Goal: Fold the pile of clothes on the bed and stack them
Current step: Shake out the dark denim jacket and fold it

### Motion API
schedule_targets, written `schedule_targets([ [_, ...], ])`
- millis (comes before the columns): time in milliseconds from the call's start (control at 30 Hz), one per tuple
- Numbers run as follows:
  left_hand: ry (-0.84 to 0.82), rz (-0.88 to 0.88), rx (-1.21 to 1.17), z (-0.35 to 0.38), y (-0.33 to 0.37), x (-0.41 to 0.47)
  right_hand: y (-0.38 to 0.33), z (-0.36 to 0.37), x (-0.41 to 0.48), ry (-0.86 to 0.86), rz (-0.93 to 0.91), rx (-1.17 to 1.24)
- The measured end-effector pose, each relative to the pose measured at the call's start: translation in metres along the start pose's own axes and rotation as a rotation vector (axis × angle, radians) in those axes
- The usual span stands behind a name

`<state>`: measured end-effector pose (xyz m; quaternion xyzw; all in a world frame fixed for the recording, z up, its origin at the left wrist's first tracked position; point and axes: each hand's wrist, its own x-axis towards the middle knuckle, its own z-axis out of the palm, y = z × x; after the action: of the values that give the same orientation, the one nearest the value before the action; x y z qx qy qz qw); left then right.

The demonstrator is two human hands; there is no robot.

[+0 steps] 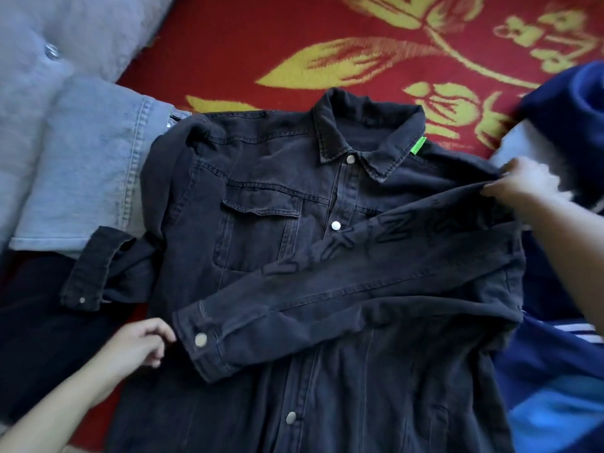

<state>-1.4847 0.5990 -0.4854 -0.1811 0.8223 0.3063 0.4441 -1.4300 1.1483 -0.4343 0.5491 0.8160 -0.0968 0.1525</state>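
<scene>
Jacket: the dark denim jacket (pixel 261 197) lies front-up and buttoned, spread on the bed (pixel 261 34).
Done: one sleeve (pixel 376 266) is folded across the chest, its cuff (pixel 202 341) low on the front.
Left: the other sleeve (pixel 108 273) lies out to the side; the body is unfolded, nothing stacked on it.
Right hand (pixel 519 184): fingers (pixel 493 191) pinch the jacket's shoulder edge.
Left hand (pixel 140 341): fingers (pixel 163 331) curled at the cuff; clamped or merely touching, I cannot tell.
Count: one jacket, two sleeves, two hands.
Others: one folded pair of light-blue jeans (pixel 88 165), one dark garment (pixel 39 322), blue clothes (pixel 555 371) (number unclear) apparently waiting.
</scene>
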Motion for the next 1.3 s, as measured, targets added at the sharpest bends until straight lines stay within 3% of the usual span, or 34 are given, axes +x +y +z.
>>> schedule_targets([
  [67, 0.031, -0.004, -0.073, 0.005, 0.005, -0.002, -0.005, 0.019, -0.019, 0.076, 0.007, 0.193],
  [100, 0.008, -0.016, -0.113, 0.009, 0.006, -0.003, -0.004, 0.029, -0.032, 0.12, -0.059, 0.179],
  [200, -0.105, -0.046, -0.191, 0.023, 0.011, -0.013, 0.017, 0.068, -0.07, 0.301, -0.377, 0.002],
  [267, -0.069, -0.038, -0.168, 0.036, 0.015, -0.017, 0.042, 0.099, -0.105, 0.414, -0.59, -0.06],
  [367, 0.002, -0.06, -0.179, 0.057, 0.017, -0.018, 0.08, 0.138, -0.152, 0.316, -0.916, -0.223],
  [433, 0.064, -0.072, -0.199, 0.067, 0.016, -0.02, 0.1, 0.145, -0.162, 0.237, -1.03, -0.335],
  [600, 0.156, -0.02, -0.318, 0.061, 0.016, -0.029, 0.126, 0.131, -0.162, 0.268, -1.06, -0.272],
  [667, 0.134, 0.003, -0.312, 0.053, 0.011, -0.034, 0.126, 0.136, -0.169, 0.158, -1.037, -0.363],
  [767, 0.121, 0.015, -0.173, 0.052, -0.006, -0.039, 0.108, 0.153, -0.182, 0.001, -0.853, -0.409],
  [867, 0.288, 0.032, -0.155, 0.041, -0.023, -0.036, 0.062, 0.147, -0.209, 0.024, -0.809, -0.371],
  [933, 0.429, 0.026, -0.187, 0.026, -0.033, -0.032, 0.032, 0.146, -0.236, 0.124, -0.883, -0.292],
  [967, 0.496, 0.019, -0.199, 0.018, -0.038, -0.028, 0.019, 0.151, -0.249, 0.087, -0.909, -0.263],
  [1067, 0.621, -0.095, -0.266, -0.005, -0.049, -0.018, -0.009, 0.171, -0.287, -0.249, -0.94, -0.327],
  [1167, 0.655, -0.211, -0.457, -0.023, -0.061, -0.004, -0.021, 0.195, -0.303, -0.369, -0.91, -0.424],
  [1300, 0.658, -0.082, -0.537, -0.031, -0.054, -0.007, -0.02, 0.2, -0.303, -0.538, -0.854, -0.486],
])
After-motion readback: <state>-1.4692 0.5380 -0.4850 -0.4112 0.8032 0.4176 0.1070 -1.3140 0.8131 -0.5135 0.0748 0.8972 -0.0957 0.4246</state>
